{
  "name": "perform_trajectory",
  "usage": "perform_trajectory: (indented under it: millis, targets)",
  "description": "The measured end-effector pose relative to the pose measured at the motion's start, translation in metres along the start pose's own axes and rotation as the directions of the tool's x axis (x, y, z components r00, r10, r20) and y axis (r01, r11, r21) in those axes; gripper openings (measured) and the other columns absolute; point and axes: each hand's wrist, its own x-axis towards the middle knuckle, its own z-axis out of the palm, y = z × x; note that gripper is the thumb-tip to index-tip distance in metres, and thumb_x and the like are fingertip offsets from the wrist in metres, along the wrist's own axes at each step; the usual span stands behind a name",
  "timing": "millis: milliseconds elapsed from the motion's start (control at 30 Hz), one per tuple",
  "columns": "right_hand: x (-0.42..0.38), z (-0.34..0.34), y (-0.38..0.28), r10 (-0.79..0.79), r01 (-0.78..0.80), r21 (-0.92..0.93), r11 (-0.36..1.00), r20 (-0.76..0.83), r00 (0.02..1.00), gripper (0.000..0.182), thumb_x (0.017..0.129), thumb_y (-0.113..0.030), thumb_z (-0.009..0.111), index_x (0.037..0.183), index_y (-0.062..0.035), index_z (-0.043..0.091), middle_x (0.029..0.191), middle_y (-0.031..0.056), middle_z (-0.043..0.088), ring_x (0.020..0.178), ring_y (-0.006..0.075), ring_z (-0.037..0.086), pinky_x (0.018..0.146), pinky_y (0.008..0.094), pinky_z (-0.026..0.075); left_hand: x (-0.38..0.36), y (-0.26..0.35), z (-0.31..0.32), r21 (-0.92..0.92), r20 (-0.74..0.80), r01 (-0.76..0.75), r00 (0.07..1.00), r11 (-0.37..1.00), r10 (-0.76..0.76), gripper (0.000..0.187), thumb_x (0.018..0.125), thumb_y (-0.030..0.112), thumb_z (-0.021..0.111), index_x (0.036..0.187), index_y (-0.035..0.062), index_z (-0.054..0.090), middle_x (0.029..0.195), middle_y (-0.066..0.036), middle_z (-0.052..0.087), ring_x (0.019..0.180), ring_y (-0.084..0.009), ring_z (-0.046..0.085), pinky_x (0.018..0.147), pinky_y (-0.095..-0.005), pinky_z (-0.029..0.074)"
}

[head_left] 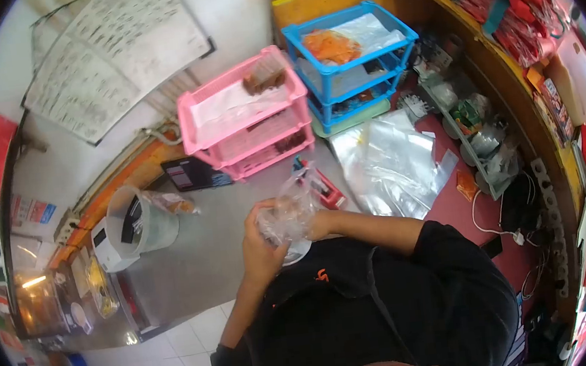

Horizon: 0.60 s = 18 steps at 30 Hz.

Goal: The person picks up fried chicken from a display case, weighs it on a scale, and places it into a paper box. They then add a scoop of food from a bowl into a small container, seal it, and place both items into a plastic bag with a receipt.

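Observation:
In front of my chest, a crumpled clear plastic bag (294,208) is bunched up between my hands. My left hand (262,240) curls around its left side, fingers closed on it. From the right, my right hand (320,224) grips the bag's other side, its fingers partly hidden behind the plastic. A white round thing (297,252) shows just below the bag; I cannot make out what it is. Right behind the hands, a red tool (327,192) with a dark end lies on the metal counter (208,263).
A pink tiered tray (246,113) and a blue one (355,62) stand at the back. Flat clear plastic bags (394,161) lie to the right. On the left are a translucent bucket (154,222), a white device (110,246) and a dark tablet (192,176). White cables (482,220) run at the far right.

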Motion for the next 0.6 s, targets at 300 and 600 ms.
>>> perform_trajectory:
  millis: [300,600]
  targets:
    - [-0.034,-0.051,-0.025,0.071,-0.051,0.480,0.876,-0.023,0.997,0.032,0.087,-0.013,0.064,0.118,-0.0075,0.064,0.139,0.0164,0.050,0.127,0.0296,0.049,0.108,0.0409,0.036,-0.005,-0.022,0.052,0.153,-0.024,0.006,1.000,0.988,-0.002,0.014,0.078,0.007,0.067,0.087,0.0015,0.059,0.088,-0.011,0.053,0.077,-0.0268,0.057,0.066,-0.0360,0.046]
    - [-0.167,-0.341,0.074,0.245,-0.936,-0.323,0.139,-0.905,0.349,0.018,0.082,-0.011,0.062,0.095,-0.0028,0.070,0.096,0.0216,0.068,0.092,0.0387,0.067,0.080,0.0486,0.053,-0.071,-0.125,0.035,-0.415,-0.252,0.683,0.549,0.601,-0.797,0.014,0.089,0.011,0.065,0.098,0.0010,0.060,0.087,-0.012,0.063,0.074,-0.0232,0.065,0.064,-0.0326,0.054]
